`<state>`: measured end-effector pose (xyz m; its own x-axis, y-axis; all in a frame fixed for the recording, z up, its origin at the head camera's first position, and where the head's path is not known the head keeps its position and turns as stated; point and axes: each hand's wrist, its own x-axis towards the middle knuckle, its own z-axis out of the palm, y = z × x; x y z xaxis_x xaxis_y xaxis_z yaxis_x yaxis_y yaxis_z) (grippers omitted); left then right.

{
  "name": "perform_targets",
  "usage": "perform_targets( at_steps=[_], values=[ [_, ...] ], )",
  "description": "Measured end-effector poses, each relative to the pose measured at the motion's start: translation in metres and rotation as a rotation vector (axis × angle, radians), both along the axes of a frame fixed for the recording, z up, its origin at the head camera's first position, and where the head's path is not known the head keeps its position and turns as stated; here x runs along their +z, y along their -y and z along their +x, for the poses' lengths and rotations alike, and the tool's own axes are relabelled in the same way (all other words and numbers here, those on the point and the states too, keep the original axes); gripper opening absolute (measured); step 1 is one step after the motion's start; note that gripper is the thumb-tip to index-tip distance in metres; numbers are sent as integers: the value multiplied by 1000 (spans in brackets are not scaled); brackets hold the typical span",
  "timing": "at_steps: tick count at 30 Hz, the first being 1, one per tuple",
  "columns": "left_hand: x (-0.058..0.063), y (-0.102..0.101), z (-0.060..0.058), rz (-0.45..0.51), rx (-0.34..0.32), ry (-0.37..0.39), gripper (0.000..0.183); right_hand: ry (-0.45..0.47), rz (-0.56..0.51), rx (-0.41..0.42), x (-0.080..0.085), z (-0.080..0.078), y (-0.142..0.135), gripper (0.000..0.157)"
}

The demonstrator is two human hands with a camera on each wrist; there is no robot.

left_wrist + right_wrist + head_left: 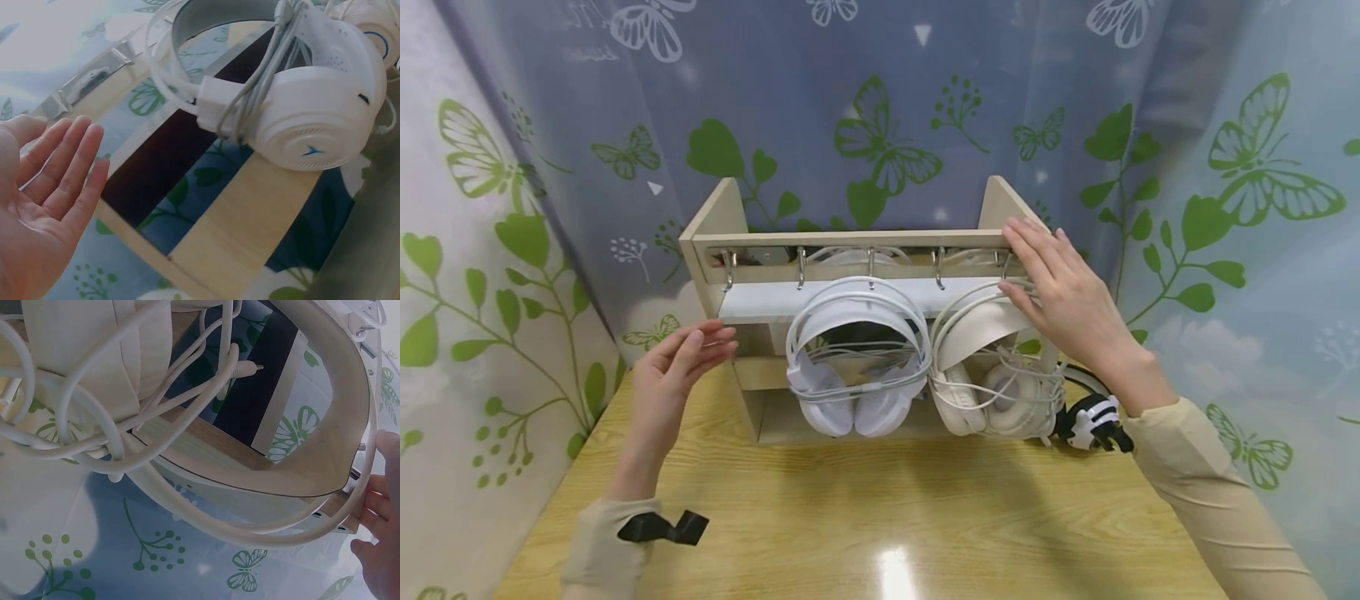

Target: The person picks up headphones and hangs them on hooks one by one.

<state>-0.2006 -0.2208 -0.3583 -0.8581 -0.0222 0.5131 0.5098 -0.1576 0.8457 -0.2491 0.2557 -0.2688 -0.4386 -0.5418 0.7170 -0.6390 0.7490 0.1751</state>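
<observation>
A small wooden shelf (748,383) stands on the table, with a row of several metal hooks (801,271) along its front rail (835,239). White headphones (831,408) hang at the middle, their grey-white cable wound across the ear cups. Cream headphones (958,404) hang to the right, loosely wrapped in their cable (206,434). My right hand (1063,296) rests on the rail's right end, fingers extended, close to the cream headband (294,478). At the shelf's left side, my left hand (673,375) is held palm inward, fingers loosely straight and holding nothing.
Black-and-white headphones (1093,421) lie on the table just right of the shelf. The yellow wood-grain table (850,525) extends in front. A curtain (925,117) printed with leaves and butterflies surrounds the back and sides. A black strap (662,527) sits at my left sleeve.
</observation>
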Motion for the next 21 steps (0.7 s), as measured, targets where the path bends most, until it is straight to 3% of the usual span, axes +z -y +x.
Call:
perform_targets(
  at_steps=[5, 10, 16, 21],
  values=[
    [12, 8, 3, 56, 56, -43, 34, 1, 4, 1, 1, 0, 0, 70],
    [25, 14, 5, 52, 142, -65, 37, 4, 7, -1, 0, 1, 0, 70],
    [40, 20, 2, 43, 173, -155, 33, -1, 5, 4, 1, 1, -1, 70],
    [53, 22, -3, -64, 256, -242, 30, -4, 4, 7, 1, 1, 0, 70]
  ],
)
